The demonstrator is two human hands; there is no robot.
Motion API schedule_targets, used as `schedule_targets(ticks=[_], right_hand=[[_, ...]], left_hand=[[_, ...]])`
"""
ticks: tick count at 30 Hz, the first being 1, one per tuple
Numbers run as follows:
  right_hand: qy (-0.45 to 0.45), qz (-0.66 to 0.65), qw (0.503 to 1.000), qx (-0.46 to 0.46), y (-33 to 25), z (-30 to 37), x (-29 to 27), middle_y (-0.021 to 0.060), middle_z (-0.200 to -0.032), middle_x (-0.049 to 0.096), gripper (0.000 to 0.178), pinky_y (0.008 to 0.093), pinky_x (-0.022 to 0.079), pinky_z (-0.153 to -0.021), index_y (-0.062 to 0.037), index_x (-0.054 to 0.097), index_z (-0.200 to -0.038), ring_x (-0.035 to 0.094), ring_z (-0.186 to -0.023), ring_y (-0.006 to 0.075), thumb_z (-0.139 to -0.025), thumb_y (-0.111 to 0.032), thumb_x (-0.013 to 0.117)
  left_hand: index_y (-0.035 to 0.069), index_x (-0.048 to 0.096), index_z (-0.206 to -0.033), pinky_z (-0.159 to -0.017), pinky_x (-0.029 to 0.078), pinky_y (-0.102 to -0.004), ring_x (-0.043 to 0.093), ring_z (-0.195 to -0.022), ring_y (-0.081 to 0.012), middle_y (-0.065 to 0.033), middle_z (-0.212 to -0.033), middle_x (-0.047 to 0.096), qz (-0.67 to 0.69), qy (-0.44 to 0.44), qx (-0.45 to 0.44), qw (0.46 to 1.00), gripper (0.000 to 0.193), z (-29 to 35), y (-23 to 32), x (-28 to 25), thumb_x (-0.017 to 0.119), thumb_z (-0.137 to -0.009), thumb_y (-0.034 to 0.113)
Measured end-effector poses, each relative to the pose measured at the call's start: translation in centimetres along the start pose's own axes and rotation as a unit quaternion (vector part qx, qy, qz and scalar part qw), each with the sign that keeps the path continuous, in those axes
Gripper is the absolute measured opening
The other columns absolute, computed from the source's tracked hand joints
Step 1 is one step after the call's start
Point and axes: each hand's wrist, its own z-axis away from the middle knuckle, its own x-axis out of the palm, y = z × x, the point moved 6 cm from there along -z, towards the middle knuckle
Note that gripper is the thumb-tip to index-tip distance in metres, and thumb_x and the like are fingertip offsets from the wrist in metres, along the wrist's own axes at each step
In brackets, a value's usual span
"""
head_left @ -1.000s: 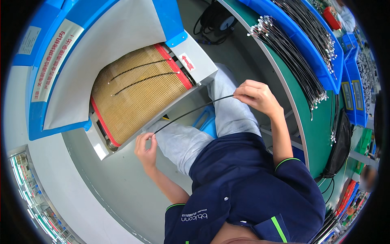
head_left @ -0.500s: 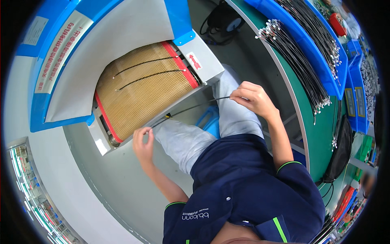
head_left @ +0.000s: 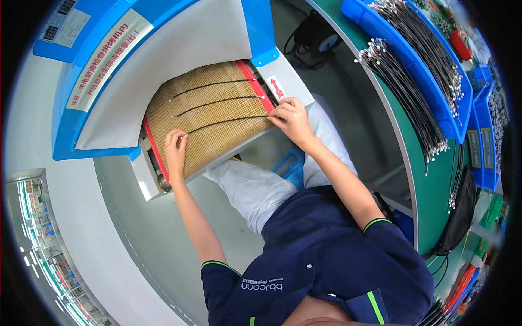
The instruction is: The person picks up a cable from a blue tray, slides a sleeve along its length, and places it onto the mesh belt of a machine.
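A thin black cable (head_left: 227,122) with small end connectors is stretched across the near part of a tan mesh conveyor belt (head_left: 217,149) with red edges. Its left end is pinched in the fingertips of my left hand (head_left: 175,151), low over the belt's left side. At the belt's right edge, my right hand (head_left: 293,118) pinches the other end; the connectors there are hidden by my fingers. Farther up the belt lie two similar black cables, the middle cable (head_left: 217,104) and the far cable (head_left: 212,85), roughly parallel to the held one.
A blue-framed machine hood (head_left: 261,27) with a pale curtain (head_left: 185,46) covers the belt's far end. On my right, a green table (head_left: 427,201) carries a large bundle of black cables (head_left: 405,103), a blue tray (head_left: 454,120) of more cables and a black bag (head_left: 457,217).
Both hands have moved forward with the cable, from above my lap onto the near part of the belt. The two lying cables sit slightly farther along the belt, toward the hood.
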Motion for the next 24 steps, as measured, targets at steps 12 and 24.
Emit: schedule_targets(ticks=[12,24], right_hand=[[-0.015,-0.002,0.997,0.08,0.2,-1.4,-7.2,0.0066,-0.088,0.061,0.017,0.035,0.044,-0.081,-0.0083,0.068,-0.088,0.054,-0.091,0.0253,-0.071,-0.01,0.07],[0.131,0.397,0.871,0.259,3.6,1.5,-30.7,0.0182,-0.107,0.058,0.032,0.036,0.043,-0.089,-0.005,0.059,-0.111,0.056,-0.101,0.0323,-0.081,-0.012,0.064]], left_hand=[[0.001,0.057,-0.108,-0.087,0.043,-0.032,0.053,-0.105,-0.024,-0.011,-0.113,0.056,-0.008,0.113,0.017,0.993,0.025,2.0,1.9,-0.8,0.06,-0.085,0.01],[0.003,0.061,-0.101,-0.088,0.043,-0.0332,0.056,-0.1,-0.0256,-0.0116,-0.104,0.058,0.124,-0.005,-0.018,0.992,0.018,12.1,10.1,8.6,0.059,-0.083,0.003]])
